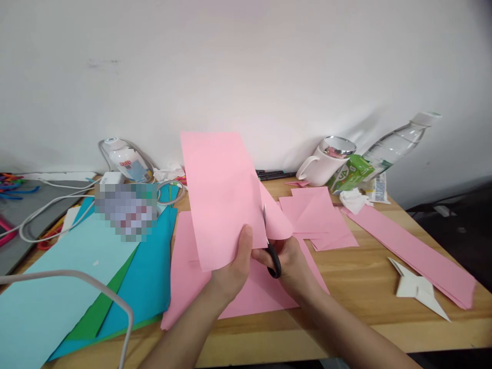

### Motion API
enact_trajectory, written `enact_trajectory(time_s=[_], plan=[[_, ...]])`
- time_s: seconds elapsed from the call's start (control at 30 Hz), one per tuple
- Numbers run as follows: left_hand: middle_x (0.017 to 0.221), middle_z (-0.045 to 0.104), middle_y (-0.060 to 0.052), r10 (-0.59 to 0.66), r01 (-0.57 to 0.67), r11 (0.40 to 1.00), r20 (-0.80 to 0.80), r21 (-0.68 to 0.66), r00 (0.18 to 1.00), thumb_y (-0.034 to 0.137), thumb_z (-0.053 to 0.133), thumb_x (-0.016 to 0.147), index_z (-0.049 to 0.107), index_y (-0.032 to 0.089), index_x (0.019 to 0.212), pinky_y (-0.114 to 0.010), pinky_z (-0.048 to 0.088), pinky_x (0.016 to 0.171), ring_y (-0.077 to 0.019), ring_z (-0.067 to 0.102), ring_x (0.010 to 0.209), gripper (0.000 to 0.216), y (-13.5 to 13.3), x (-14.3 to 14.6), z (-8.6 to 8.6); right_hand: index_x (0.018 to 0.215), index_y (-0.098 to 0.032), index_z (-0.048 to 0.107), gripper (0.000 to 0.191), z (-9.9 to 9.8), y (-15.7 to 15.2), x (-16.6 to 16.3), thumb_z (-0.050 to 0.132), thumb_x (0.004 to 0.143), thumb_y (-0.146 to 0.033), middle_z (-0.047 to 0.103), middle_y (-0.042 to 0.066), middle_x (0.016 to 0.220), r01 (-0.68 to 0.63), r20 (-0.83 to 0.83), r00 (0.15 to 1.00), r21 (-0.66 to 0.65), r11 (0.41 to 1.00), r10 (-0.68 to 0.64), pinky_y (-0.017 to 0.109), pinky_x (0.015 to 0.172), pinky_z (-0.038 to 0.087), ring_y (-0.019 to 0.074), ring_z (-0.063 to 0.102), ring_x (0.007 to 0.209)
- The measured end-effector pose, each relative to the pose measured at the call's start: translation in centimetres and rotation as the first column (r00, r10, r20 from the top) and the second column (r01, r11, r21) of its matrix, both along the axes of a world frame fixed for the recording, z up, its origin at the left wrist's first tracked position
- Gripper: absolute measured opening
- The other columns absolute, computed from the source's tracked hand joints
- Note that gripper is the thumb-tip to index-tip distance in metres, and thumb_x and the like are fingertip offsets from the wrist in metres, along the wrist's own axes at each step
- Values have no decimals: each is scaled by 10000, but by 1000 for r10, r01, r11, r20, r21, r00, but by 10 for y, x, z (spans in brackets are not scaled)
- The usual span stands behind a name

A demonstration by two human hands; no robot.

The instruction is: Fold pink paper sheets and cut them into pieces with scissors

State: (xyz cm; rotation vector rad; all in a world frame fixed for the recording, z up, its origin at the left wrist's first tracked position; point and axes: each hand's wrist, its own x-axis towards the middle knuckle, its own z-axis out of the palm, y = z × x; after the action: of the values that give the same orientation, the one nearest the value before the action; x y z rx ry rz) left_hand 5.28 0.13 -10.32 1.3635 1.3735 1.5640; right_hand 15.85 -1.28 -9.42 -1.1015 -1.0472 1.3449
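My left hand (236, 264) grips the lower edge of a pink sheet of paper (223, 195), thumb on its near face and fingers hidden behind. The sheet is raised above the table. In my right hand (290, 261) is a pair of scissors (273, 261) with black handles, its blade at a cut in the paper. A partly cut strip (274, 218) curls away to the right of the blade. Under both hands lie more pink sheets (253, 302). Square pink pieces (315, 210) rest to the right, near long pink strips (415, 256).
Blue and green sheets (154, 277) cover the left side, crossed by a white cable (92, 279). Along the wall stand a white bottle (128, 161), a mug (326, 161), a green carton (351, 171) and a leaning clear bottle (400, 143). A folded white paper star (417, 287) lies right.
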Motion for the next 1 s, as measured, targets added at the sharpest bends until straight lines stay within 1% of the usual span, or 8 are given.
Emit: enact_trajectory(time_s=[0.13,0.2,0.33,0.43,0.53,0.63,0.83,1.0], plan=[[1146,652,-112,-26,26,1000,8,4,1000,371,622,769,640,163,1051,-376,489,966,-262,578,1116,350,-1,1,2,1106,-193,611,536,0,0,-1,767,639,-406,721,95,892,22,-35,999,39,999,-21,403,735,539,308,641,942],[1124,663,-110,-24,24,1000,3,11,1000,360,616,774,641,158,1038,-381,506,948,-259,594,1093,333,-1,2,3,1147,-199,589,577,2,0,-1,767,639,-408,718,99,917,22,-27,999,47,999,-21,415,755,535,312,635,967],[1122,665,-104,9,-8,999,-23,35,1000,334,622,772,642,179,1032,-355,525,930,-247,603,1081,304,-1,2,3,1207,-211,547,636,4,1,-1,762,646,-419,713,103,957,26,13,1000,49,998,-27,415,779,531,311,630,991],[1145,654,-109,10,-9,999,-29,35,1000,330,620,776,631,185,1063,-351,520,936,-249,592,1096,322,-1,2,2,1228,-217,532,650,5,1,-1,764,650,-402,711,103,979,36,15,999,60,998,-37,416,794,529,311,631,997],[1143,655,-114,-11,13,999,-45,47,999,331,615,779,627,169,1070,-379,516,940,-257,595,1090,334,0,1,1,1251,-217,519,656,5,0,-1,764,661,-367,707,107,1013,49,4,999,66,997,-49,428,822,523,315,626,1017],[1111,667,-131,8,-1,996,-76,88,997,341,625,765,642,140,1029,-398,519,933,-269,617,1052,332,0,2,-1,1270,-211,509,668,6,0,-2,763,667,-341,701,107,1052,58,1,998,84,995,-59,437,863,510,318,622,1036],[1098,676,-92,-7,7,1000,-60,9,998,409,597,781,651,191,1045,-424,513,946,-272,595,1088,346,-2,1,0,1286,-215,507,664,7,1,-1,754,679,-325,688,95,1106,55,24,998,112,992,-58,435,933,481,317,604,1080],[1104,675,-81,-13,14,999,-28,29,1000,377,596,790,653,200,1043,-411,514,947,-259,612,1063,314,-2,2,1,1309,-209,483,688,5,1,-1,751,683,-305,681,99,1123,68,32,997,115,991,-73,439,943,477,318,593,1098]])
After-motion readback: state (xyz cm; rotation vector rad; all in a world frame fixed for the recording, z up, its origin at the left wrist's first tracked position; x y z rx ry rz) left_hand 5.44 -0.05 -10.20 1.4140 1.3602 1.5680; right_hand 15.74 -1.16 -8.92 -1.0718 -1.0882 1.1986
